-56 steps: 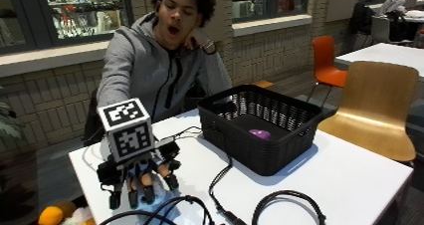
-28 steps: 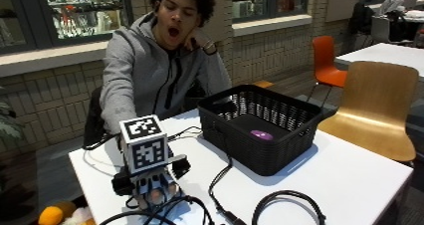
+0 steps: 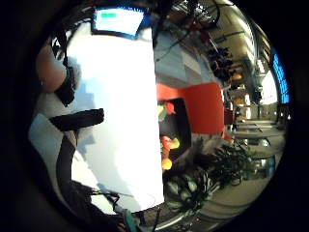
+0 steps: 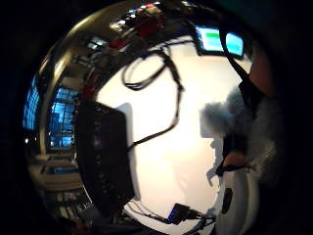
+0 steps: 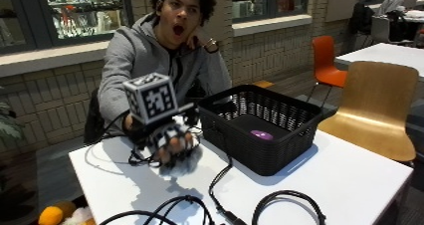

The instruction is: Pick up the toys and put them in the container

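Note:
In the outside view my gloved right hand (image 5: 169, 140) hovers just above the white table (image 5: 344, 175), left of the black wicker basket (image 5: 265, 128). Its fingers curl around a small grey plush toy (image 4: 218, 117), which shows as a fuzzy lump beside my fingers (image 4: 235, 159) in the thumb side palm view. A purple toy (image 5: 260, 135) lies on the basket's floor. The basket (image 4: 102, 156) stands a short way off across the bare tabletop. More orange and yellow toys (image 3: 166, 145) lie in a dark box on the floor beside the table.
Black cables (image 5: 218, 182) trail across the table in front of the basket, with a loop (image 5: 286, 205) near the front edge. A wooden chair (image 5: 374, 105) stands right of the table. An orange and white plush (image 5: 56, 216) sits on the floor at the left.
My hand hung low at the table's left front with fingers spread. It is now higher and nearer the basket, fingers curled around the grey plush toy.

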